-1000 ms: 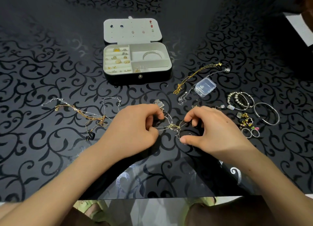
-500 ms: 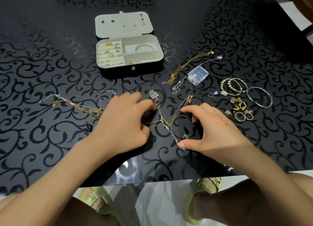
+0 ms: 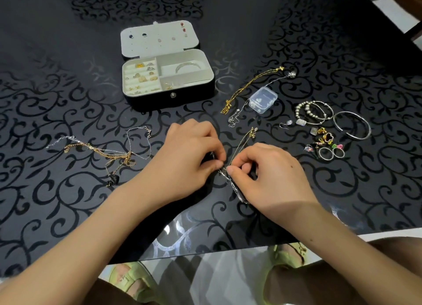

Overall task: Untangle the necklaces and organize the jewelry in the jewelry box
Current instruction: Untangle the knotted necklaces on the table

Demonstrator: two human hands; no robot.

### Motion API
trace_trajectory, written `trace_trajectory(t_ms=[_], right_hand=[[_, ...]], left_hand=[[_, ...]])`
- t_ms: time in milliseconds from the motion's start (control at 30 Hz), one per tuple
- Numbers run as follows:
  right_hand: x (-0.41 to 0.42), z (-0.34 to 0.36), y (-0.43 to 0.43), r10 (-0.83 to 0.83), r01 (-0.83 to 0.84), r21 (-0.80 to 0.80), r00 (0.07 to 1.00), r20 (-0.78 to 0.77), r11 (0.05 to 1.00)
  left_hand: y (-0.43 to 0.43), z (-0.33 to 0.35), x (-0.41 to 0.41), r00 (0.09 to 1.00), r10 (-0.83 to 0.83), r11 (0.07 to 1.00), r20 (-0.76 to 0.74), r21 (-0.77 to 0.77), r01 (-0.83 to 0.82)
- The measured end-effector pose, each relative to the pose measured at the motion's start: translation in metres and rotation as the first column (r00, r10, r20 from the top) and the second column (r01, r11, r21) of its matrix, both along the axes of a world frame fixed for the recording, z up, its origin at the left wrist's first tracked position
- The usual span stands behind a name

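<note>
Your left hand [image 3: 189,158] and right hand [image 3: 267,174] sit close together. Each has its fingers curled, with thumb and forefinger pinching the tangled necklaces [image 3: 237,190] at the knot, near the middle of the bench's [image 3: 68,202] near edge. A silver chain trails from the knot under your right hand, and a gold strand [image 3: 245,140] runs away from you toward the far edge. The knot looks tight, so I would pinch lightly and tease the loops apart sideways rather than pull on either end. Let the chains lie flat on the bench so you can see which strand crosses over. The gold strand seems the easier one to feed back through. A second tangle [image 3: 109,153] waits toward the left edge. The open jewelry box [image 3: 169,99] stands farther back at the middle, and loose bangles [image 3: 351,125] and rings [image 3: 331,154] lie toward the right edge.
</note>
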State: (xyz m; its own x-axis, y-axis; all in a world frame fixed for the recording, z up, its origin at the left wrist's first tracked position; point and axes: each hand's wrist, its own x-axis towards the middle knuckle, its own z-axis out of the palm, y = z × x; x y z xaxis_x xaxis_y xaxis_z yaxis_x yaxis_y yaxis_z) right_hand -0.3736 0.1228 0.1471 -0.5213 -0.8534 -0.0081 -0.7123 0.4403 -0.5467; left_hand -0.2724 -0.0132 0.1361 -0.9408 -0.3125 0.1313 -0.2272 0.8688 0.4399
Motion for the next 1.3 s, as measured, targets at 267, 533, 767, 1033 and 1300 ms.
trace_trajectory(t_ms=[267,533,767,1033,1300], right_hand=[[0.006,0.0,-0.003,-0.02,0.025,0.083,0.997,-0.069,0.996],[0.004,0.002,-0.004,-0.039,0.048,0.107,0.996,-0.077,0.993],[0.003,0.002,-0.003,-0.061,0.066,0.095,0.997,-0.056,0.993],[0.006,-0.001,-0.006,-0.047,0.049,0.054,0.998,-0.033,0.997],[0.008,-0.002,-0.012,-0.072,0.077,0.061,0.994,-0.079,0.995]], left_hand=[[-0.001,0.002,-0.005,0.994,-0.095,0.984,0.053,-0.145,0.102],[0.002,0.0,-0.003,0.989,-0.039,0.994,0.144,0.105,0.024],[0.002,0.007,0.0,0.993,0.078,0.926,0.094,0.362,-0.107],[0.0,0.01,0.001,0.99,0.082,0.894,0.111,0.431,-0.123],[-0.001,0.009,0.001,0.992,0.087,0.852,0.092,0.509,-0.122]])
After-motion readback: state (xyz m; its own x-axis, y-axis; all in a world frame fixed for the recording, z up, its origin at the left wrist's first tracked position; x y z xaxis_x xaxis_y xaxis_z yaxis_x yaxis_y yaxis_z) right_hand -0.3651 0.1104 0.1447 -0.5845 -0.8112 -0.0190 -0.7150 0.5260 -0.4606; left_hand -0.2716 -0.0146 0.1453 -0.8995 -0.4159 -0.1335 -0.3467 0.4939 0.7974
